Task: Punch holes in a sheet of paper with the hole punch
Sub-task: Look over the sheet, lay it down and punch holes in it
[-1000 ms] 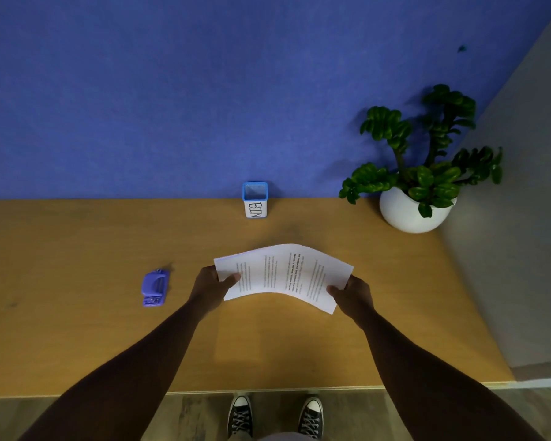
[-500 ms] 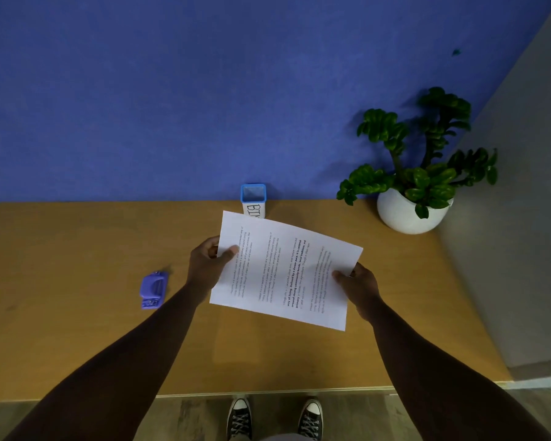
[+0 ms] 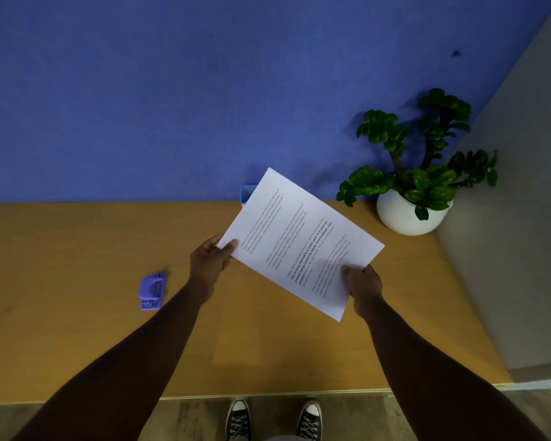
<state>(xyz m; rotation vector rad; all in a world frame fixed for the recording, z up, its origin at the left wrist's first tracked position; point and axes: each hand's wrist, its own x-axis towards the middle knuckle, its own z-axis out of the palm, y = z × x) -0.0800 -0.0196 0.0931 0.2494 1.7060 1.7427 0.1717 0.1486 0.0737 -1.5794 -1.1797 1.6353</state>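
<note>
I hold a white printed sheet of paper (image 3: 299, 240) in the air above the wooden table (image 3: 77, 249), tilted and turned so one corner points up toward the wall. My left hand (image 3: 209, 261) pinches its left corner, and my right hand (image 3: 361, 283) grips its lower right edge. A small purple hole punch (image 3: 152, 291) lies flat on the table to the left of my left hand, apart from both hands.
A small blue-rimmed bin (image 3: 247, 192) stands at the back edge against the blue wall, mostly hidden behind the paper. A white pot with a green plant (image 3: 407, 214) sits at the back right corner. The table's front edge runs just above my shoes (image 3: 271, 420).
The sheet has been lifted off the table and rotated clockwise, its far corner rising toward the wall. Both hands rose with it. The hole punch has not moved.
</note>
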